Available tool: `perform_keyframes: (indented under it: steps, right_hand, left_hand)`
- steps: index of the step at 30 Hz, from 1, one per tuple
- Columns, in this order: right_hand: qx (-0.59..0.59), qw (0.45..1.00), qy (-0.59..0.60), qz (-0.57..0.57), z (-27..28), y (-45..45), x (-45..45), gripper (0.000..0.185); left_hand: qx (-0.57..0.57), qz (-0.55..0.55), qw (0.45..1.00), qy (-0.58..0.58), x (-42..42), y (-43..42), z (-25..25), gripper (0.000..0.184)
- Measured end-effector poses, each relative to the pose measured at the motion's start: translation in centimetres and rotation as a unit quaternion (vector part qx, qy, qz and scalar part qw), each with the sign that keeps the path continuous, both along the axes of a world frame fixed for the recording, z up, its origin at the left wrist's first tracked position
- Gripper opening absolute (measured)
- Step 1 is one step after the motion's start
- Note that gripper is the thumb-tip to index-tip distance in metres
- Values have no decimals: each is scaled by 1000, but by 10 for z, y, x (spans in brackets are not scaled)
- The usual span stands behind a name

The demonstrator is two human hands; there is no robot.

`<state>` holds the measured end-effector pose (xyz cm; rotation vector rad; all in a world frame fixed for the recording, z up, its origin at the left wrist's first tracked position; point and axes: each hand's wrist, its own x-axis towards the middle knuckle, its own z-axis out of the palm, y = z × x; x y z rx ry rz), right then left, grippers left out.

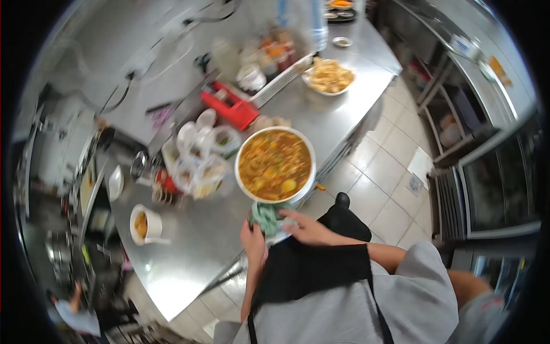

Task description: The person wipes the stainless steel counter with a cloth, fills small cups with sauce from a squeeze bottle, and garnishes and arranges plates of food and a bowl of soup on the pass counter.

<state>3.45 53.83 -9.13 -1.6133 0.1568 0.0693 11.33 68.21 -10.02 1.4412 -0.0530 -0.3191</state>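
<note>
A large white bowl filled with orange-brown soup, with pale and yellow pieces in it, stands near the front edge of the steel table. Just in front of the bowl is a crumpled green cloth. My left hand is closed around the cloth's left side. At the cloth's right end, my right hand has its fingers stretched out and apart; whether the fingertips touch the cloth I cannot tell.
Plastic bags and a red holder lie behind the bowl. Sauce bottles fill a white basket. A bowl of fried crisps stands farther right. At left are a small white bowl and another person.
</note>
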Motion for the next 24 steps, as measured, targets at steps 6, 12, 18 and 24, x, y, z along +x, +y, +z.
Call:
perform_keyframes:
  steps: [6,12,18,24]
  right_hand:
    - [83,990,109,17,4,-26,-8,36]
    - [212,968,68,-117,6,-15,-4,37]
    - [209,946,85,-231,14,-74,-12,26]
    - [-39,950,-92,-295,26,-173,76,30]
  left_hand:
    - [61,132,985,-90,36,-24,0,25]
    - [97,-51,990,-85,-26,-38,-21,25]
    - [29,-283,958,-16,-4,-27,23,23]
    - [109,-18,994,9,105,-2,-8,33]
